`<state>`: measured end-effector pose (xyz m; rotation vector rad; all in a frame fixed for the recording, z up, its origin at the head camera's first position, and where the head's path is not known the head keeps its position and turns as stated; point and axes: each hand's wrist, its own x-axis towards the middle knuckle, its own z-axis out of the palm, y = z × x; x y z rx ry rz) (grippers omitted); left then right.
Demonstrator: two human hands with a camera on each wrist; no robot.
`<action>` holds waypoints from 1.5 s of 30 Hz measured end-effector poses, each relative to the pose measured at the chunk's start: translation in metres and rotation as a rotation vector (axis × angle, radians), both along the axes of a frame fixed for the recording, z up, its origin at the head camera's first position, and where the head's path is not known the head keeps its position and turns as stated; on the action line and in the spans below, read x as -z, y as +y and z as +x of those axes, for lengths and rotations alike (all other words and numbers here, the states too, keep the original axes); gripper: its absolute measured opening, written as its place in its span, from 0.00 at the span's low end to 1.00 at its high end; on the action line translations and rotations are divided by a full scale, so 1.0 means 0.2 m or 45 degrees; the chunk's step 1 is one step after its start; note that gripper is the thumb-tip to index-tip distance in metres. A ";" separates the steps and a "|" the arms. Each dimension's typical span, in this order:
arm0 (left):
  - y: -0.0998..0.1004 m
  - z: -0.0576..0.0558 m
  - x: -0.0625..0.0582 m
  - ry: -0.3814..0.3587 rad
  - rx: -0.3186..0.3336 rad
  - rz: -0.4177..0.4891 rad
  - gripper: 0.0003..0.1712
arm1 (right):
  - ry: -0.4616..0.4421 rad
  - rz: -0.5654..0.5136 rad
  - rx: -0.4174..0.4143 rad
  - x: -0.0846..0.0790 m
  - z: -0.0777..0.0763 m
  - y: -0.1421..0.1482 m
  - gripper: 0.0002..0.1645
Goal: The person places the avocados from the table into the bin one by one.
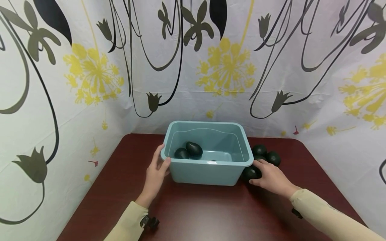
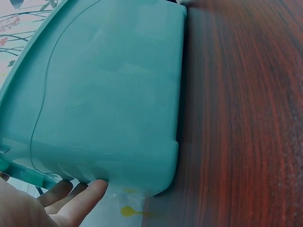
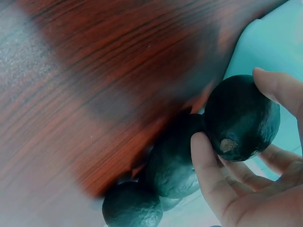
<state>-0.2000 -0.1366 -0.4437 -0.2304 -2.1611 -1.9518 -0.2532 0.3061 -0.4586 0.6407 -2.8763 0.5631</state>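
Observation:
A light blue plastic bin (image 1: pixel 202 172) stands on the table with two dark green avocados (image 1: pixel 194 149) lying in its left half. My left hand (image 1: pixel 156 177) holds the bin's front left corner, thumb at the front and fingers along the left side. In the left wrist view, its fingers (image 2: pixel 87 201) touch the wall below the rim. My right hand (image 1: pixel 269 177) grips an avocado (image 3: pixel 242 118) beside the bin's right wall, thumb on one side and fingers on the other. Several more avocados (image 1: pixel 273 158) lie just behind that hand, right of the bin.
The dark red wood-grain table (image 1: pixel 193 214) has rounded far corners. A white cloth (image 1: pixel 187 80) with flower prints hangs behind and along both sides. Each sleeve ends near a dark wrist device, such as the one on the left wrist (image 1: pixel 149 222).

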 end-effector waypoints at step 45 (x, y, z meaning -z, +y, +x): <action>0.00 0.01 -0.01 0.010 0.001 -0.004 0.37 | 0.172 -0.077 0.080 -0.28 0.00 0.08 0.39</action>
